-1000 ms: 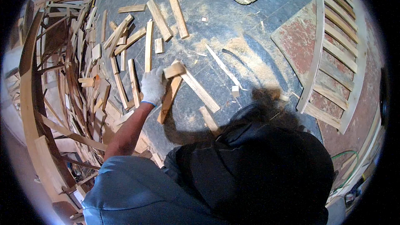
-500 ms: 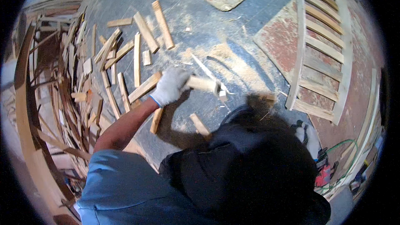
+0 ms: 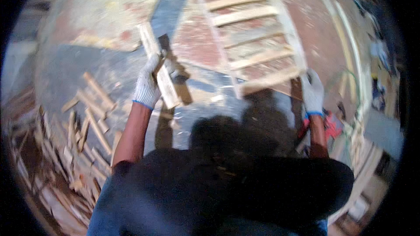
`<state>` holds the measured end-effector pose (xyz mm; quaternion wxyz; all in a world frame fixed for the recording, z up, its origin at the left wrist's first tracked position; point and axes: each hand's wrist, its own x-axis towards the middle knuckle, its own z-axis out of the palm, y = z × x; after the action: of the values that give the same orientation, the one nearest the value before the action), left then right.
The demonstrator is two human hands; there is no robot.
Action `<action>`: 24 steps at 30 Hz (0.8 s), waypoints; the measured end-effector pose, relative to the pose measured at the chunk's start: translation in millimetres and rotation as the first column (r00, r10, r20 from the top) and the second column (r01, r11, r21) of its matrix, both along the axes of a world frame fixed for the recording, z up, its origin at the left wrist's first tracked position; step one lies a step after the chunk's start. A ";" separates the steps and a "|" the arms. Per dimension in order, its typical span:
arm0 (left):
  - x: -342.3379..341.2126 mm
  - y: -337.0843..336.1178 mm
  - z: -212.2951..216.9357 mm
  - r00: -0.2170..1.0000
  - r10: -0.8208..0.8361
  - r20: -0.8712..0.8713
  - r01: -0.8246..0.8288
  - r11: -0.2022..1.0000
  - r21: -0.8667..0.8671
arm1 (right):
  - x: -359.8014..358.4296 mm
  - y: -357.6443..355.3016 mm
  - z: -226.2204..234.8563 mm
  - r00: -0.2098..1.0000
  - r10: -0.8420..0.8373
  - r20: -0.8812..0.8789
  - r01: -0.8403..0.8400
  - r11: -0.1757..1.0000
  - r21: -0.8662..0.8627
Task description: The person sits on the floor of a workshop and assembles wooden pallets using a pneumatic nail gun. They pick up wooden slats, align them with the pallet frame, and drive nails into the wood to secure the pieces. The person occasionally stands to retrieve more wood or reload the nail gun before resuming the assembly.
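Now | L hand (image 3: pixel 146 88) grips wood slat (image 3: pixel 158 71) | R hand (image 3: pixel 313 92) clasps slatted frame (image 3: pixel 262 67) corner

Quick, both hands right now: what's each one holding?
Left hand: closed around a wooden slat, lifted off the floor.
Right hand: at the corner of the slatted wooden frame; blurred, so its grip cannot be told.

Woodworking workshop, offcut slats (image 3: pixel 94 118) strewn on dusty floor (image 3: pixel 87 61), slatted wooden frame (image 3: pixel 249 30)

Both gloved hands reach forward, left hand (image 3: pixel 147 88) closed, right hand (image 3: pixel 313 92) curled.
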<state>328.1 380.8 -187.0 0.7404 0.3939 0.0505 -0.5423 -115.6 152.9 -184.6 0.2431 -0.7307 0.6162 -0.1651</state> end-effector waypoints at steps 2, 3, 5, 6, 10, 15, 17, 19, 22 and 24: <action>-52.3 -26.5 -30.7 0.969 -0.184 0.164 0.154 0.972 0.180 | -34.1 -30.5 -0.6 0.974 -0.076 -0.216 0.042 0.986 -0.161; -84.8 -42.9 -33.3 0.969 -0.239 0.064 0.229 0.965 0.128 | -52.9 -40.9 -0.8 0.966 -0.107 -0.237 0.065 0.982 -0.179; -133.9 -63.5 -45.9 0.934 -0.317 0.163 0.278 0.934 0.224 | -75.5 -54.0 -4.4 0.968 -0.102 -0.227 0.077 0.990 -0.118; -145.0 -76.4 -46.4 0.909 -0.320 0.267 0.239 0.925 0.295 | -75.9 -59.2 -6.3 0.975 -0.089 -0.202 0.082 0.996 -0.040; -156.9 -101.4 -13.8 0.753 -0.525 0.396 0.339 0.826 0.451 | -69.4 -62.0 -27.3 1.000 -0.007 0.006 0.006 0.964 0.267; -159.8 -105.3 -19.2 0.798 -0.454 0.397 0.287 0.865 0.411 | -56.5 -41.3 -27.7 0.999 -0.040 -0.036 0.046 0.976 0.214; -143.5 -109.0 -16.0 0.788 -0.471 0.397 0.274 0.845 0.460 | -57.6 -31.0 -30.6 0.999 0.045 0.025 -0.048 0.992 0.115; -134.3 -130.1 -6.8 0.687 -0.597 0.415 0.365 0.776 0.514 | -52.6 -10.2 -10.3 0.998 0.025 0.050 -0.036 0.973 0.227; -97.1 -171.1 18.6 0.505 -0.710 0.490 0.401 0.696 0.596 | -26.1 20.5 4.0 0.977 -0.048 0.206 -0.006 0.968 0.252; -63.8 -208.2 14.9 0.517 -0.708 0.481 0.402 0.697 0.593 | -8.6 32.0 1.7 0.985 -0.034 0.170 -0.026 0.940 0.340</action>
<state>264.3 172.6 -172.1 0.3842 0.7026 -0.2443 -0.5469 -124.1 184.9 -182.9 0.4185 -0.6590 0.6134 -0.1194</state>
